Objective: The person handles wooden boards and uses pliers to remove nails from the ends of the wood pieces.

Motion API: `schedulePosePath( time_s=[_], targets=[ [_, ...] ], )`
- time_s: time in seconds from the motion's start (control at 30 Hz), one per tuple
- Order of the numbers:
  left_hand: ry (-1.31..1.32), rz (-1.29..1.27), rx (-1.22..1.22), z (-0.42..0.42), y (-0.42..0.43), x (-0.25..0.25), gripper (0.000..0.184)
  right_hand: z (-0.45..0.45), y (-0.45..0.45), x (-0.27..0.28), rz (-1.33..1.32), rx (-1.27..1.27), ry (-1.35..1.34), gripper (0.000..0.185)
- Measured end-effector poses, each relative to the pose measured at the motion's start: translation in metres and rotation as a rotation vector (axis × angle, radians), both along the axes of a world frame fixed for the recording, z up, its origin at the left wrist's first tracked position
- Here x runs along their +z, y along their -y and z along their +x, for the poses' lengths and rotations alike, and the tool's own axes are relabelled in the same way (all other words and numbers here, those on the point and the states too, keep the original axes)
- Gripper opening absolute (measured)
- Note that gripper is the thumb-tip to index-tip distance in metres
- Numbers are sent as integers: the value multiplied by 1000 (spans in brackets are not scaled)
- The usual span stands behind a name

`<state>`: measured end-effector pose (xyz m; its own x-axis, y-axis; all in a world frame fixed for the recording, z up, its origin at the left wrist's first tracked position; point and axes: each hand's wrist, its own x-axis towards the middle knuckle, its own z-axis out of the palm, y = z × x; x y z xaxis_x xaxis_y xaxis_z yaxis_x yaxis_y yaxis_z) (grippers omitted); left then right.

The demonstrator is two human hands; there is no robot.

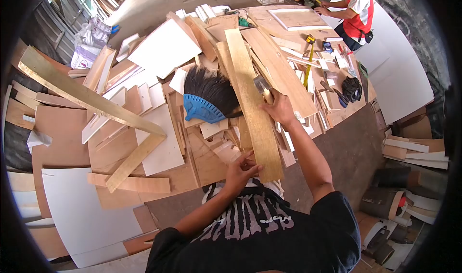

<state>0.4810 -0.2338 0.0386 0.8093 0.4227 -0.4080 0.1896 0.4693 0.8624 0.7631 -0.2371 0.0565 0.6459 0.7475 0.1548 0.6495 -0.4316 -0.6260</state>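
Note:
A long, narrow wooden board point(255, 114) slants up and away from my body over the cluttered worktable. Near its lower end, my left hand point(243, 173) grips the left edge, thumb and fingers closed on it. My right hand point(279, 108) is wrapped round the pale handle of a putty knife point(262, 86), whose broad metal blade lies at the board's right edge. Whether the blade touches the face is hard to tell. Just left of the board rests a broom head point(204, 108) with a blue base and black bristles.
Offcuts and white panels point(164, 46) cover much of the worktable point(202, 152). A bent wooden strip point(91, 99) rises at the left. Tape measures point(310, 40), a black bag point(352, 89) and tools lie at the right. Another person point(355, 13) works at the far right.

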Motion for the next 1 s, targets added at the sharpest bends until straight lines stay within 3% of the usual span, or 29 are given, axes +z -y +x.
schedulePosePath(
  time_s=[0.13,0.33,0.47,0.63,0.8,0.83,0.9,1.0],
  targets=[
    [78,-88,-16,-6,-2,-5,60,-16,3,15,12,-56,8,58],
    [36,72,-182,-21,-14,-8,63,-47,25,44,88,-177,-8,53],
    [89,175,-270,-40,-21,-27,55,-75,52,45,116,-221,-7,51],
    [124,183,-314,-87,-40,6,42,-135,85,63,114,-263,30,48],
    [210,104,-110,-140,-59,8,38,-239,112,96,168,-198,-118,45],
    [234,112,-81,-152,-64,9,37,-259,115,92,142,-195,-247,48],
    [211,82,-63,-174,-78,3,37,-301,115,69,259,-144,-201,49],
    [97,156,46,-214,-89,-17,36,-352,107,41,132,-99,-290,48]
  ],
)
